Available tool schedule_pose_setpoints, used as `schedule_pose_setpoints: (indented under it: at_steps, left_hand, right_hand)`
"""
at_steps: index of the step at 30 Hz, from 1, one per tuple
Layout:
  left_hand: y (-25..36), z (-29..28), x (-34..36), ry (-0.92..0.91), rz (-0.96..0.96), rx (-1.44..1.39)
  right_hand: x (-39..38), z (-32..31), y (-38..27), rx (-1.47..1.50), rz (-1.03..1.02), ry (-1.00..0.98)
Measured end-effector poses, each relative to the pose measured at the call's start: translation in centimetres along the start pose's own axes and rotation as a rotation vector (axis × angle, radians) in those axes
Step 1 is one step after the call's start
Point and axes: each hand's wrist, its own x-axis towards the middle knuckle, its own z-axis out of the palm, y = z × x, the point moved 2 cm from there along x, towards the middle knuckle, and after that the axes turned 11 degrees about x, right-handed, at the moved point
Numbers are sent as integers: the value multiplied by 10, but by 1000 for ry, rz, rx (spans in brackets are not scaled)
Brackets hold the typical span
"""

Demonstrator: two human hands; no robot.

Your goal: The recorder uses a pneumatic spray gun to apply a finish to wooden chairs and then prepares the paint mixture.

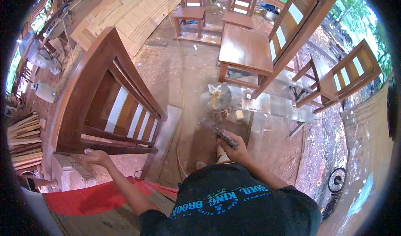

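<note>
A brown wooden chair (67, 114) with pale slats stands tilted at the left. My left hand (94, 155) grips its lower rail at the near corner, above a rough wooden block (73, 169). My right hand (232, 148), right of that chair, is closed around a dark, stained spray gun (225, 135). A pale haze hangs around the gun's tip, which points forward and left. Just beyond it stands a stained round container (215, 102) with crumpled white material on top.
Chairs (244, 52) stand ahead and right on boards (271, 106). Wooden panels (121, 22) lie back left, lumber (23, 140) at left. A co-worker (35, 52) is at far left; another limb (41, 181) shows lower left. A yellow hose (182, 89) crosses the floor.
</note>
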Motion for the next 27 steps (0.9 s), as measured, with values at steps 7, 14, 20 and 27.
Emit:
schedule_pose_setpoints:
  at_steps: [7,14,20,27]
  left_hand:
    - [-60,23,-62,-182,-208,-15]
    - [-70,33,-108,-209,-284,33]
    - [-96,46,-148,-274,-372,224]
    - [-106,75,-221,-373,-509,466]
  right_hand:
    - [27,0,-3,37,64,-36]
    - [97,-5,-7,109,38,-49]
    - [208,-24,-11,243,191,212]
    - [370,-53,-30,496,189,399]
